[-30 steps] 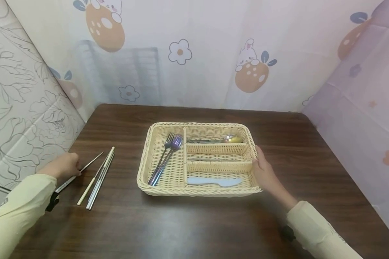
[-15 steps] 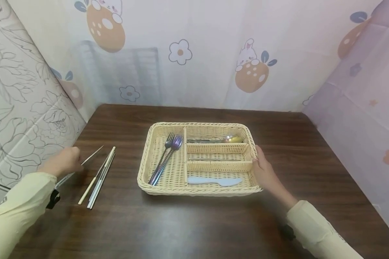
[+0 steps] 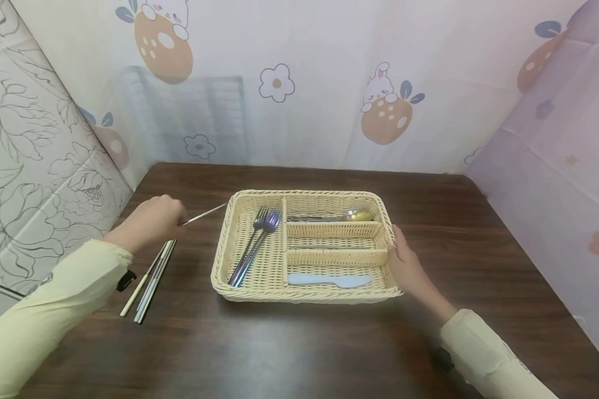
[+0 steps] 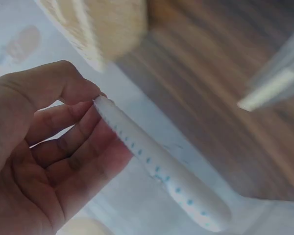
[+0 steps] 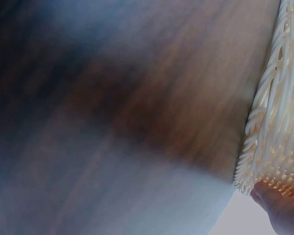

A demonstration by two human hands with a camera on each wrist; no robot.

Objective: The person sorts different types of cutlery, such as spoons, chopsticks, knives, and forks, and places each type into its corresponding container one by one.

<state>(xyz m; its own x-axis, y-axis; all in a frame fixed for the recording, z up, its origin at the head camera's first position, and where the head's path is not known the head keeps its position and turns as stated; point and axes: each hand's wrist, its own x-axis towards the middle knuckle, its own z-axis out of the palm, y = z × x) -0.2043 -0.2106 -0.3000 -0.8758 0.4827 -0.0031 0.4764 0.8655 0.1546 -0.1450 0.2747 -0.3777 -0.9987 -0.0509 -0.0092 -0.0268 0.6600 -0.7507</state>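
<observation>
My left hand [image 3: 155, 219] pinches a slim piece of cutlery between thumb and fingers, above the table left of the wicker basket [image 3: 252, 293]. In the left wrist view, the cutlery's white handle [image 4: 157, 159] has blue-green dots. From the head view, its thin shaft [image 3: 204, 214] points toward the basket's left rim; I cannot tell its kind. My right hand [image 3: 409, 266] grips the basket's right side at the rim. Forks [image 3: 259, 238] lie in the left compartment, spoons [image 3: 356, 215] in the back one, and a white knife [image 3: 329, 280] in the front one.
Several chopsticks [image 3: 152, 288], light-tipped and metallic, lie on the dark wooden table [image 3: 279, 354] below my left forearm. A thin metal utensil [image 3: 334, 246] rests in the basket's middle compartment. Patterned curtains [image 3: 309, 127] stand behind the table and at both sides.
My left hand has lifted the white-handled cutlery from the table's left side and carried it rightward and away from me, toward the basket. The right hand and basket stay nearly in place.
</observation>
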